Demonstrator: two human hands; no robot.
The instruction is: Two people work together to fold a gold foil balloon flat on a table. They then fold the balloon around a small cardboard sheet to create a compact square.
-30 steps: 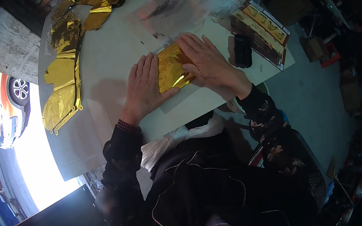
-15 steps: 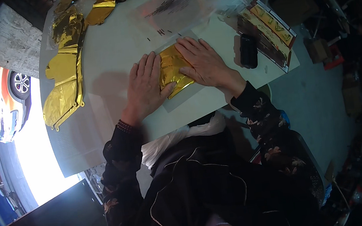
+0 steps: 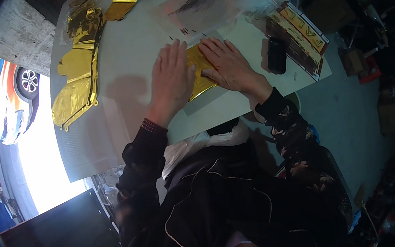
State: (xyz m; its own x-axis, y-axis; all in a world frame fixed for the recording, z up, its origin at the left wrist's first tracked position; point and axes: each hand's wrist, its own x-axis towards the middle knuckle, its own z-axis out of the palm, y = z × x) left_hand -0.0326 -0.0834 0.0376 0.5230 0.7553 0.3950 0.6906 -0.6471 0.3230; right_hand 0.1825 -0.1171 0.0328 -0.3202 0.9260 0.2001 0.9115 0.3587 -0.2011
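Note:
A flat, folded gold foil balloon (image 3: 201,82) lies on the table in front of me, over a greyish rectangle (image 3: 196,105) that may be a sheet or a bag. Stretched fingers of my right hand (image 3: 231,65) rest flat on its right part, thumb across the foil. My left hand (image 3: 169,82) is at the foil's left edge, fingers long and side by side, covering that edge. Whether the left palm presses down cannot be made out. More uninflated gold foil balloons (image 3: 77,84) with small holed tabs are laid along the table's left side.
At the table's back lies a clear plastic bag (image 3: 202,4) with thin dark pieces, several loose ones near it. To the right are a black case (image 3: 276,55) and a printed card package (image 3: 299,37). The pale table (image 3: 124,48) has its near edge before my lap.
My left hand has turned more upright and shifted right over the foil's left edge. My right hand stays on the foil. The whole view has shifted slightly.

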